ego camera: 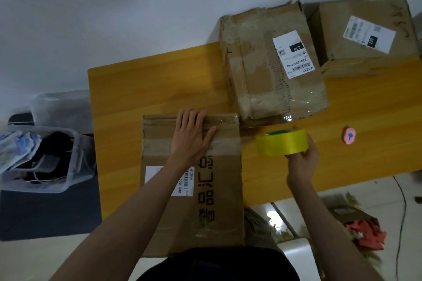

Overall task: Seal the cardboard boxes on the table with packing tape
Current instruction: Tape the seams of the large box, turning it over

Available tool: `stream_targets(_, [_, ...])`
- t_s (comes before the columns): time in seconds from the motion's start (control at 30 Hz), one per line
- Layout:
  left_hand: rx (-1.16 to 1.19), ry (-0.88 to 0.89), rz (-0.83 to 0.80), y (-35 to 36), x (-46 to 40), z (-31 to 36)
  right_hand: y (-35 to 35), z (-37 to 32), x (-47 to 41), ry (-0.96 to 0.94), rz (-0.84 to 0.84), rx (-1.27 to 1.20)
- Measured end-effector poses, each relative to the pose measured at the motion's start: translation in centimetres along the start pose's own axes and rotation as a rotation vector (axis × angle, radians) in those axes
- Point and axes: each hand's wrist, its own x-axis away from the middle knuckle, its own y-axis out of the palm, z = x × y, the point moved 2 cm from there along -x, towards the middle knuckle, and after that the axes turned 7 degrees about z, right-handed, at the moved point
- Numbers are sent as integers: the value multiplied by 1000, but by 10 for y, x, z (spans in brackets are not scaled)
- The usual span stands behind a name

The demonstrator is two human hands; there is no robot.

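Cardboard box (219,189) — label half hidden under left forearm.

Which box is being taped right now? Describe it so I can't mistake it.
On the yellow table, it is the nearest box, under the left hand. Unlike the two boxes farther back, it has large black printed characters.

Three cardboard boxes sit on one desk (127,89): one box (219,189) at the lower middle of the frame, a second box (255,68) at the upper middle, a third box (342,36) at the upper right. One yellow tape roll (282,145) and one pink round thing (349,135) lie right of centre. Two clear plastic bins (68,180) stand at the left. Two hands show: left hand (191,137), right hand (302,162).
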Motion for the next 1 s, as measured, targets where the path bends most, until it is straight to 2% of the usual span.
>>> stream_targets(0.17, [98, 13, 13, -2, -1, -3, 15, 46, -7, 328, 2, -81])
stream_targets(0.23, [161, -36, 70, -9, 3, -14, 25, 62, -3, 431, 1, -134])
stream_targets(0.3, [173, -221, 158, -25, 16, -34, 33, 73, 1, 512, 19, -175])
stream_targets(0.37, [276, -528, 189, -36, 40, -62, 39, 82, 3, 548, 41, -201])
stream_targets(0.43, [471, -835, 116, -37, 64, -89, 40, 89, 1, 585, 43, -203])
stream_targets(0.53, [788, -1104, -51, -34, 80, -100, 42, 95, 4, 656, -39, -237])
stream_targets(0.6, [834, -1122, -99, -38, 79, -97, 49, 95, 12, 719, -113, -300])
stream_targets(0.7, [814, -1075, -135, -38, 78, -99, 60, 99, 23, 817, -132, -368])
stream_targets(1.0, [765, -1080, -60, -38, 84, -102, 76, 99, 42, 848, -214, -252])
